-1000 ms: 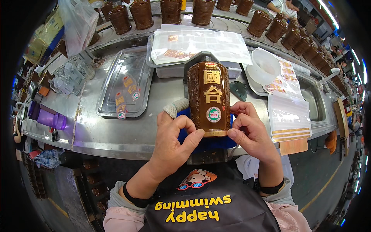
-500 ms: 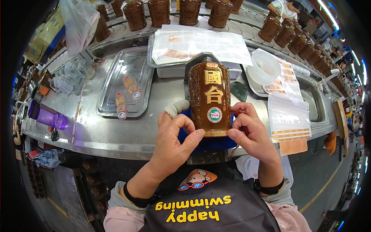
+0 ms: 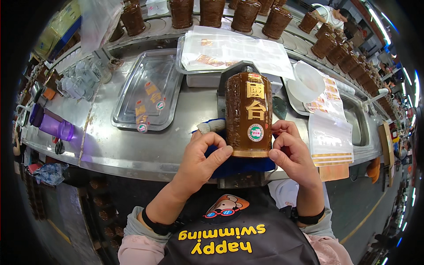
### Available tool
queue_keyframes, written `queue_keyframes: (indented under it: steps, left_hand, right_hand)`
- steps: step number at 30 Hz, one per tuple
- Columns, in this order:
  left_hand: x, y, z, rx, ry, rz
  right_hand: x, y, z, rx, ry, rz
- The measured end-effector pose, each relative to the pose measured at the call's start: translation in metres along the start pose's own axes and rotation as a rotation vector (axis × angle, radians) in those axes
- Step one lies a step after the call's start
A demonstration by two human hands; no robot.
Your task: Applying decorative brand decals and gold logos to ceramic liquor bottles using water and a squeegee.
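Observation:
A brown, bark-textured bottle (image 3: pixel 238 110) with gold characters and a round green-and-white sticker leans back on a dark holder (image 3: pixel 221 99) in front of me. A gold strip (image 3: pixel 250 154) crosses its lower edge. At the strip's left end, my left hand (image 3: pixel 198 154) is closed, thumb tip at the edge and fingers curled; a pale wrap (image 3: pixel 210 127) covers one finger. My right hand (image 3: pixel 293 152) is closed at the other end, its thumb by the corner. The fingertips behind are partly hidden. Blue cloth (image 3: pixel 247 166) shows beneath the bottle.
Left stand a metal tray (image 3: pixel 119 121) with two clear label pieces, small glass bottles (image 3: pixel 79 84) and a purple cup (image 3: pixel 55 126). Label sheets (image 3: pixel 265 55) lie behind; a white bowl (image 3: pixel 307 81) and a gold-striped sheet (image 3: pixel 331 137) are right. Brown bottles (image 3: pixel 212 13) line the conveyor.
The whole view has shifted slightly, so the bottle appears farther right. Both hands keep their places at its lower corners. The bottles on the conveyor have changed position.

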State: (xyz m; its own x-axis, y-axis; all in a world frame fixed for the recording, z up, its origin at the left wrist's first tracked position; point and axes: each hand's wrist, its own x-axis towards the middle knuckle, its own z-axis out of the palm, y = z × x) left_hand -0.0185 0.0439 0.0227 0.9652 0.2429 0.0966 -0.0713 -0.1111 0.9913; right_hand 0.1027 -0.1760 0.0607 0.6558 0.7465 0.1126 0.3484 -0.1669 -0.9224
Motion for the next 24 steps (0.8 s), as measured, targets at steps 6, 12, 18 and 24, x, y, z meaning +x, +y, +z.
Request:
queue_keyframes:
  steps: [6, 12, 18, 24]
  left_hand:
    - [-0.001, -0.007, -0.002, -0.031, -0.003, -0.002]
    - [-0.001, -0.011, -0.004, -0.019, -0.011, 0.018]
    - [-0.003, -0.017, -0.005, 0.015, -0.006, 0.040]
    - [-0.009, -0.027, 0.000, 0.243, 0.180, 0.133]
  right_hand:
    - [0.001, 0.002, 0.001, -0.018, 0.006, -0.048]
    - [0.001, -0.004, 0.002, 0.024, 0.000, 0.031]
    - [-0.001, -0.001, 0.002, 0.037, 0.001, 0.029]
    - [-0.001, 0.001, 0.002, 0.031, -0.008, 0.011]
